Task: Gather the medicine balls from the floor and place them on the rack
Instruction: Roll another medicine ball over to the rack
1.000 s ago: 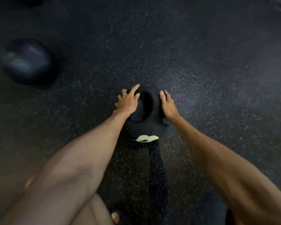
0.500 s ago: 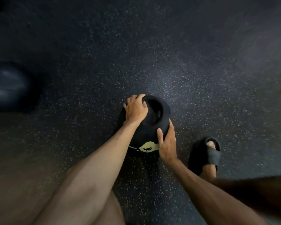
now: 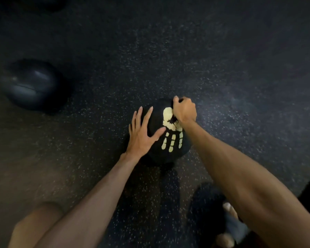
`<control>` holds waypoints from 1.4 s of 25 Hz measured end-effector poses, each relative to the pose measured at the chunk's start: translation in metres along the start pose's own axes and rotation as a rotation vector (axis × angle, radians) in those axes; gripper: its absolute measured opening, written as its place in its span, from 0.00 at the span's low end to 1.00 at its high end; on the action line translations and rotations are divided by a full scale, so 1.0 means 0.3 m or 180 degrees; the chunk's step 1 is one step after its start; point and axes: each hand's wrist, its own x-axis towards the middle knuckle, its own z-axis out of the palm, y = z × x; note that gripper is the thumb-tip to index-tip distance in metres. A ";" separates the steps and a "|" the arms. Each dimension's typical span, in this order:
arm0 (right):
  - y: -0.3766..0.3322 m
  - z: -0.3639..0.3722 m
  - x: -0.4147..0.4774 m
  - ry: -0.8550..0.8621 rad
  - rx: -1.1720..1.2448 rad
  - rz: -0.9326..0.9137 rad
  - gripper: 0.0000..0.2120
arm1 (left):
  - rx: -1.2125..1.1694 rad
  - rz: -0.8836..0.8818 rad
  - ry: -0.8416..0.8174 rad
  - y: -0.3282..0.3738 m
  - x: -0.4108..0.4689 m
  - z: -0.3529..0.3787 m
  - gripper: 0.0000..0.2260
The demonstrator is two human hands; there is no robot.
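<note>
a: largest item first?
b: the floor [image 3: 186, 51], dark rubber with pale speckles. your sandalled foot [image 3: 231, 224] stands on it at lower right.
a: next?
b: a plain black medicine ball [image 3: 31, 85], on the floor far to your left, well apart from your hands.
a: and the one you're on?
b: the handprint ball [image 3: 156, 120], black, resting on the floor straight ahead, between your arms. it looks round; i can't tell a long axis.
a: hands?
b: your left hand [image 3: 141, 133] lies flat on its left side, fingers straight and spread. your right hand [image 3: 184, 111] is curled over the far top edge, gripping the ball.
a: markings?
b: one pale yellow handprint [image 3: 172, 135], worn. its length runs away from you, printed fingers pointing toward you.
</note>
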 end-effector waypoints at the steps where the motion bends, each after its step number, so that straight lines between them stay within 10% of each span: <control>1: -0.043 0.018 0.050 -0.0125 -0.0077 -0.0166 0.23 | -0.0266 -0.0325 -0.0002 0.006 0.057 -0.019 0.36; 7: 0.067 0.088 0.006 -0.0166 -0.0152 -0.1779 0.31 | -0.1016 -0.1743 0.0576 -0.036 0.435 -0.110 0.36; 12: 0.069 0.050 0.153 -0.0629 0.0119 -0.1601 0.35 | -0.0874 -0.2069 0.0815 0.058 0.566 -0.117 0.28; 21: -0.241 0.043 0.576 -0.1594 0.0174 -0.0340 0.35 | 0.0015 -0.1361 0.0064 0.142 0.545 -0.044 0.56; 30: -0.164 0.129 0.474 -0.0833 0.0590 -0.1159 0.38 | -0.0316 -0.1870 -0.0099 0.128 1.224 -0.261 0.45; 35: -0.355 0.228 0.694 -0.0406 0.0453 -0.0902 0.40 | 0.0075 -0.0689 0.0200 0.020 1.408 -0.303 0.29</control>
